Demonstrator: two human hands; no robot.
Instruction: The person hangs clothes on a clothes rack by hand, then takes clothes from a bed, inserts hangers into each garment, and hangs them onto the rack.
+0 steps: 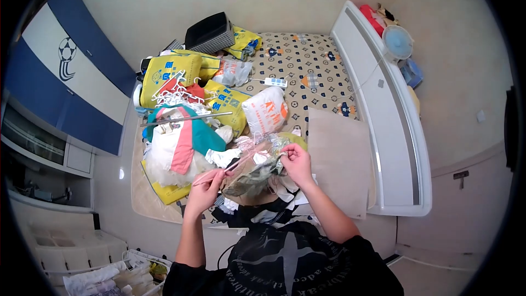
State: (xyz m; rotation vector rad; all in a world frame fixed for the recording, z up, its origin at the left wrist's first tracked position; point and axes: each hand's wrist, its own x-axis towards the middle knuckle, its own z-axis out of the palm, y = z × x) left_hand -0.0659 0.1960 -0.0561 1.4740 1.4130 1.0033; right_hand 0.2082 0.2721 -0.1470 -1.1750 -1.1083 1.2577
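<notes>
My left hand is closed around a pink hanger at the near side of the bed. My right hand pinches the upper right part of a sheer grey-green garment, which hangs between both hands. Beneath it lies a pile of black and white clothes. A white plastic bag with orange print stands just beyond my hands. To the left are a white, pink and teal garment and a metal rod.
Yellow bags, white hangers and a black basket crowd the bed's far left. A power strip lies on the patterned mattress. A beige board and the white headboard are on the right.
</notes>
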